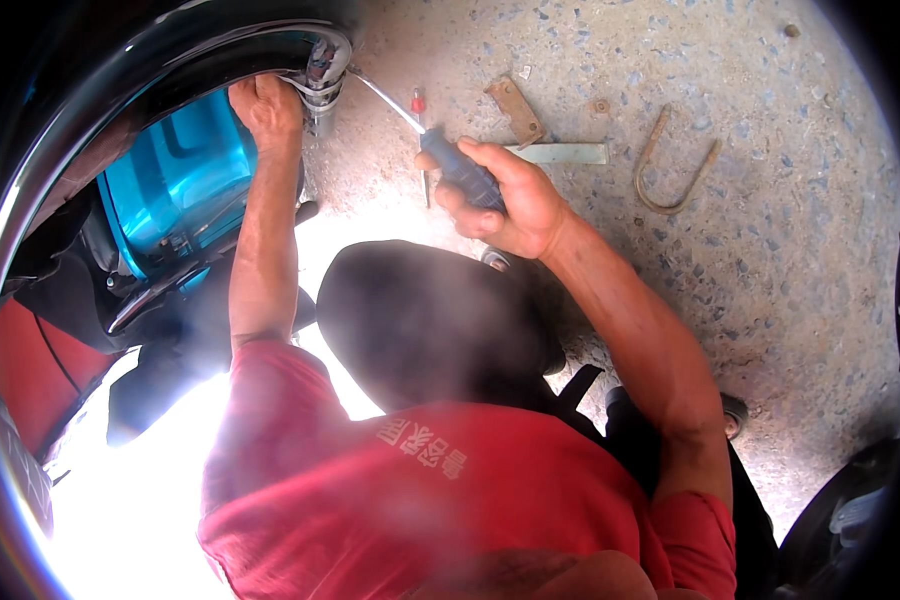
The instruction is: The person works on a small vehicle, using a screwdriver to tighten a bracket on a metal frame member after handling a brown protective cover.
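Screwdriver (458, 168) in right hand (525, 208), fingers (460, 210) wrapped round; left hand (270, 110), fingers mostly hidden, grip unclear.

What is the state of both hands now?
Left hand: curled, partly hidden; whether it holds anything cannot be told.
Right hand: closed, holding a dark-handled screwdriver.

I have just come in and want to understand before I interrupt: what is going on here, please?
A person in a red shirt is holding a dark-handled screwdriver in the right hand, its tip at a shiny metal fitting. The left hand is beside that fitting, at a glossy black curved part; its fingertips are hidden. On the floor lie a rusty U-bolt, a rusty plate and a flat metal strip.
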Demonstrator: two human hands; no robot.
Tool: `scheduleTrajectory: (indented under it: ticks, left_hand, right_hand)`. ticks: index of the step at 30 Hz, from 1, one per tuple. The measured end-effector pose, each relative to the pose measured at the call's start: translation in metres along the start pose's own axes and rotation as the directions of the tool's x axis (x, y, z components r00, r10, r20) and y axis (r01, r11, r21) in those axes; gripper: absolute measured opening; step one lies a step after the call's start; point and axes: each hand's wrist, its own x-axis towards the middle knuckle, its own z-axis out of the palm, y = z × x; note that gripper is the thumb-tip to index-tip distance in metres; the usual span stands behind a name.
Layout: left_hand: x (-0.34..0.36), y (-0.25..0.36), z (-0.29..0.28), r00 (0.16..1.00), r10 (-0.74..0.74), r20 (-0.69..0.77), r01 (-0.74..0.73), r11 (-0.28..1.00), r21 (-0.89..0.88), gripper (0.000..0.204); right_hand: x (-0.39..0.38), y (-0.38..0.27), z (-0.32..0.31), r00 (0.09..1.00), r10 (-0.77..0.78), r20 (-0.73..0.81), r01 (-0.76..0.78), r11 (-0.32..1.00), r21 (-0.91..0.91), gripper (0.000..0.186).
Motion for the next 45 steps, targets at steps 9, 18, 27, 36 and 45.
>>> scheduleTrajectory:
  ticks: [9,18,27,36,45]
  left_hand:
    - [-0.003,0.004,0.005,0.999,0.021,-0.026,-0.020,1.000,0.025,0.036]
    - [-0.007,0.007,0.002,0.999,-0.035,-0.004,0.035,0.999,0.036,0.036]
    - [-0.008,0.002,-0.001,1.000,0.003,0.017,-0.005,0.996,0.091,0.034]
    - [-0.005,0.001,-0.004,0.999,0.036,0.010,-0.037,0.960,0.277,0.047]
    - [-0.012,0.006,0.001,0.999,-0.024,0.032,0.023,0.999,0.042,0.045]
  right_hand:
    - [0.011,-0.004,-0.011,0.989,0.064,0.133,-0.081,0.989,0.127,0.045]
    - [0.008,-0.008,0.018,0.939,-0.247,-0.240,0.004,0.705,-0.709,0.032]
    - [0.010,-0.001,0.016,0.852,-0.455,-0.260,0.063,0.582,-0.811,0.033]
    - [0.010,-0.027,0.009,0.973,0.111,-0.204,-0.148,0.973,-0.175,0.037]
    - [0.045,-0.045,0.089,0.740,-0.614,-0.273,-0.100,0.301,-0.948,0.043]
